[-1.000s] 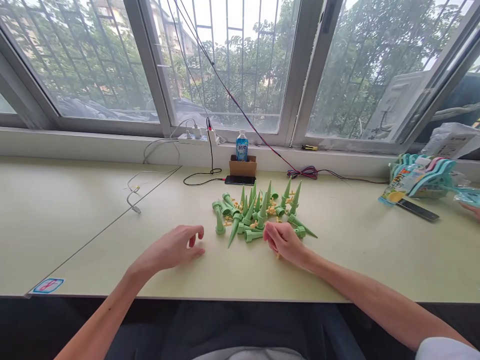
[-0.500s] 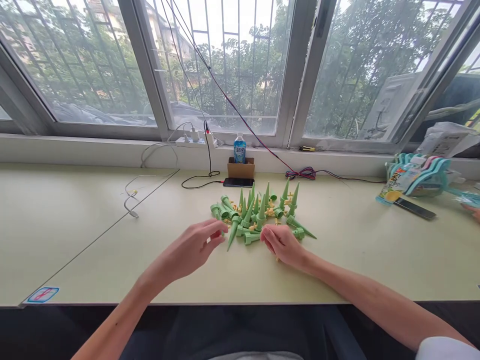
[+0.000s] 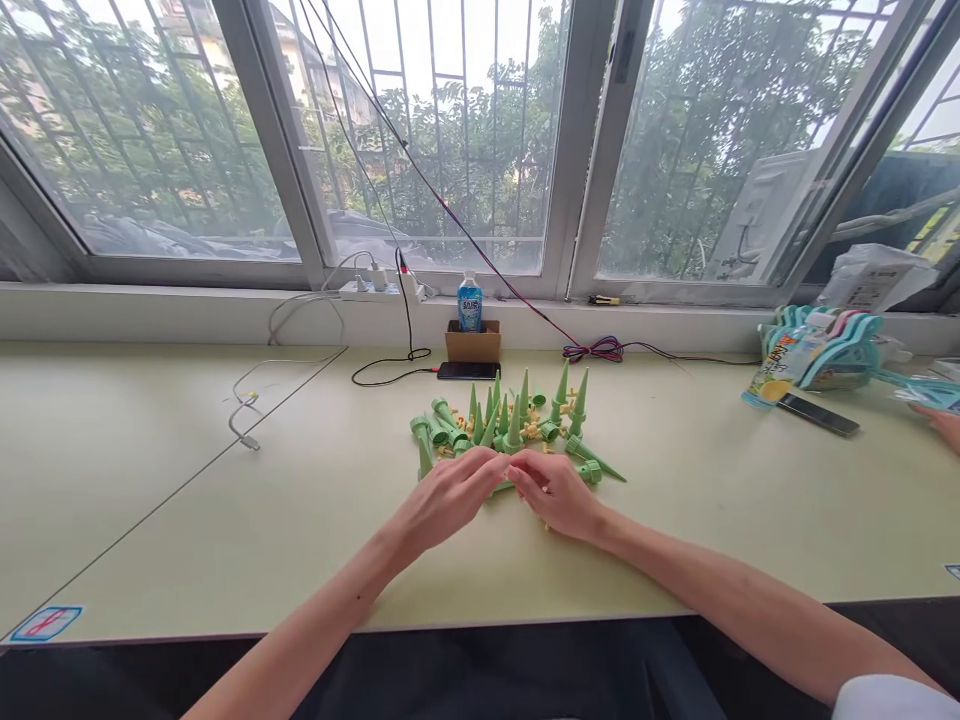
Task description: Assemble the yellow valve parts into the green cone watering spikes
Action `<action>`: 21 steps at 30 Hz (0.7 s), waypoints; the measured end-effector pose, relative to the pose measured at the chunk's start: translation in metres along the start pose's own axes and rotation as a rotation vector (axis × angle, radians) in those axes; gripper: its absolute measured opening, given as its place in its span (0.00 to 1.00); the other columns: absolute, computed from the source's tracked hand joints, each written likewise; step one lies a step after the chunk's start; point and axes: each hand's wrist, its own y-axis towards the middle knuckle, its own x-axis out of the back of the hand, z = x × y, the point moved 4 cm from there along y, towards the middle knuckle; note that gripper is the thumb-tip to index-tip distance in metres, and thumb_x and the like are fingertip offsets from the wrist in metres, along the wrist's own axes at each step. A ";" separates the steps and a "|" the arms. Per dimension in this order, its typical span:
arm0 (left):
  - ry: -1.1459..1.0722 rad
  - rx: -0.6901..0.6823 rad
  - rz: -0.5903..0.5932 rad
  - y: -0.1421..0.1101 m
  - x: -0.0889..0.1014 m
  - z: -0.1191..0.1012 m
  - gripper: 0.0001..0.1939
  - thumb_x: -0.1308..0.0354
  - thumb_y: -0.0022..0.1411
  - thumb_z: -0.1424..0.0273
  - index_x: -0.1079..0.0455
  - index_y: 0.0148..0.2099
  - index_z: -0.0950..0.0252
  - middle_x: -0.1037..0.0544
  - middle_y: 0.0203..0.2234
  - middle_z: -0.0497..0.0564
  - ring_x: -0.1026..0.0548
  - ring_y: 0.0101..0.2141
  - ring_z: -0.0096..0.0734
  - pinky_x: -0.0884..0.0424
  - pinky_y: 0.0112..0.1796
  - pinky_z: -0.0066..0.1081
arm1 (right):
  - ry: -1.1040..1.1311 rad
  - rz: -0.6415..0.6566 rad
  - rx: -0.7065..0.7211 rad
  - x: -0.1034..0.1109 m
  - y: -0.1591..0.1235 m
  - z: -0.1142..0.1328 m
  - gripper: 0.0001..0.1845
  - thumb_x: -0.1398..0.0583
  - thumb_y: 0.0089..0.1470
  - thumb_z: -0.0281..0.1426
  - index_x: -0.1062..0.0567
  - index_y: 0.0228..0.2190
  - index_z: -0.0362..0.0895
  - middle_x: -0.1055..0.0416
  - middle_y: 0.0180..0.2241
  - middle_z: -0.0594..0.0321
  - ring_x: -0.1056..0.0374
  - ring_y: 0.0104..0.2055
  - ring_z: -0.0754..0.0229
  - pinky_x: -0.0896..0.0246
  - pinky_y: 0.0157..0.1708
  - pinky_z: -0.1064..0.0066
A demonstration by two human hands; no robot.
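Observation:
My left hand has its fingertips against those of my right hand, just in front of a pile of green plastic spikes. Both hands are closed in a pinch; whatever is between the fingers is too small and hidden to name. Some spikes stand point-up, while others, like the green spike to the right, lie on their sides. Small yellow plastic valve-like pieces are scattered among them. My hands cover the near part of the pile.
Behind the pile lies a black phone on a cable, before a cardboard box with a blue bottle. At right are another phone, teal hangers and another person's hand. A white cable lies left.
My left hand has moved right and met my right hand, its fingers closing. My right hand stays near the same spot. The view has shifted slightly.

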 end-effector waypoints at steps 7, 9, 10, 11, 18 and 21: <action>-0.044 0.016 -0.032 0.000 -0.007 -0.007 0.13 0.52 0.72 0.72 0.42 0.58 0.62 0.21 0.40 0.54 0.20 0.37 0.31 0.27 0.32 0.26 | -0.018 0.034 0.035 -0.003 -0.002 0.002 0.20 0.48 0.66 0.42 0.25 0.35 0.42 0.33 0.23 0.65 0.42 0.23 0.65 0.46 0.24 0.74; -0.043 0.019 -0.042 0.000 -0.008 -0.007 0.13 0.52 0.72 0.73 0.42 0.57 0.62 0.21 0.39 0.54 0.20 0.36 0.31 0.26 0.32 0.26 | -0.018 0.044 0.030 -0.003 -0.002 0.001 0.19 0.49 0.67 0.42 0.25 0.35 0.42 0.34 0.22 0.66 0.42 0.22 0.65 0.46 0.24 0.74; -0.042 0.020 -0.043 0.000 -0.009 -0.008 0.13 0.52 0.72 0.73 0.42 0.57 0.62 0.21 0.39 0.54 0.20 0.36 0.31 0.26 0.31 0.26 | -0.021 0.049 0.029 -0.004 -0.002 0.001 0.19 0.49 0.67 0.41 0.26 0.34 0.42 0.35 0.22 0.66 0.43 0.22 0.65 0.46 0.24 0.74; -0.043 0.024 -0.043 0.000 -0.009 -0.007 0.13 0.52 0.71 0.74 0.41 0.57 0.62 0.21 0.39 0.54 0.20 0.36 0.31 0.26 0.32 0.26 | -0.025 0.052 0.029 -0.004 -0.002 0.000 0.19 0.49 0.67 0.41 0.26 0.34 0.42 0.35 0.21 0.67 0.43 0.22 0.65 0.46 0.24 0.73; -0.076 0.079 -0.014 -0.002 -0.010 -0.002 0.10 0.51 0.71 0.72 0.37 0.53 0.62 0.21 0.39 0.54 0.21 0.37 0.31 0.27 0.33 0.27 | -0.046 0.004 0.025 -0.002 -0.003 -0.001 0.19 0.48 0.66 0.42 0.28 0.30 0.43 0.35 0.21 0.66 0.44 0.21 0.65 0.48 0.22 0.74; -0.048 0.085 -0.013 -0.003 -0.007 -0.001 0.08 0.51 0.72 0.72 0.36 0.51 0.62 0.21 0.37 0.53 0.22 0.34 0.30 0.29 0.32 0.26 | -0.038 -0.015 -0.006 0.001 -0.003 -0.002 0.19 0.48 0.65 0.43 0.29 0.30 0.44 0.36 0.20 0.67 0.44 0.21 0.65 0.49 0.21 0.74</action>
